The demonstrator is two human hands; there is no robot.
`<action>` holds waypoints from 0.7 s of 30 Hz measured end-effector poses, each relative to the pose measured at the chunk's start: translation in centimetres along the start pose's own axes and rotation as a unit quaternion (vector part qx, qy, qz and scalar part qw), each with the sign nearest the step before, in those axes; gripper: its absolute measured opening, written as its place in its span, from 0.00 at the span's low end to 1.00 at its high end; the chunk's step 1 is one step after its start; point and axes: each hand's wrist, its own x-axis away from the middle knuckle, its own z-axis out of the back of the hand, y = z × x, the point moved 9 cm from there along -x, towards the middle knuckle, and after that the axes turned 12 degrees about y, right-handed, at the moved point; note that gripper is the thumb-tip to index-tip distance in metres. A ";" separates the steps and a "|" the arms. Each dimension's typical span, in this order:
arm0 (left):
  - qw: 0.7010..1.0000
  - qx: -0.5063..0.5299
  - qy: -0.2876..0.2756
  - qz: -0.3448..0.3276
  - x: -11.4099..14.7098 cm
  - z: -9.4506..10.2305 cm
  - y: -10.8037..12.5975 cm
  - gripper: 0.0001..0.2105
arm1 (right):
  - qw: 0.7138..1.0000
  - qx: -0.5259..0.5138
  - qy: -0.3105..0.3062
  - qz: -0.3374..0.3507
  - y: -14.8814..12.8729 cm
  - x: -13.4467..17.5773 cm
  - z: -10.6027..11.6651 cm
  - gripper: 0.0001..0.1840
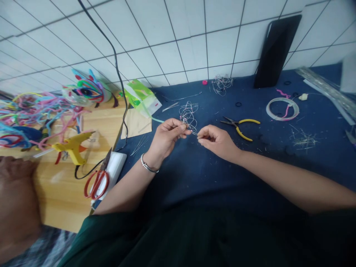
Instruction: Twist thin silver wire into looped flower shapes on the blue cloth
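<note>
A loose bundle of looped silver wire (190,113) with small pink spots rises from between my hands. My left hand (169,135), with a silver bangle on its wrist, pinches the wire's base between thumb and fingers. Close by on the right, my right hand (215,141) has its thumb and fingertips closed on the wire's ends. Pliers with yellow handles (244,124) lie just past my right hand, jaws toward the wire. Behind my left hand are a green and white packet (143,98) and a beige paper (136,124).
A second wire tangle (221,83) lies by the tiled wall. A black phone (276,52) leans there. To the right are a coil (282,108) and cut wires (304,141). At left are red scissors (98,181), a yellow glue gun (73,147) and another person's arm (18,200).
</note>
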 end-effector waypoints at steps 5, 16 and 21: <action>0.999 0.036 0.020 -0.002 0.3 -0.3 -0.6 0.07 | 0.999 0.005 0.036 -0.004 0.3 -0.3 0.6 0.04; 0.997 0.055 0.060 0.011 1.1 -0.6 -1.2 0.06 | 0.996 -0.009 0.073 -0.045 1.6 -0.7 1.3 0.05; 0.996 0.075 0.037 0.041 0.7 -0.5 -1.4 0.06 | 0.999 0.006 0.039 -0.011 0.9 -0.6 0.8 0.07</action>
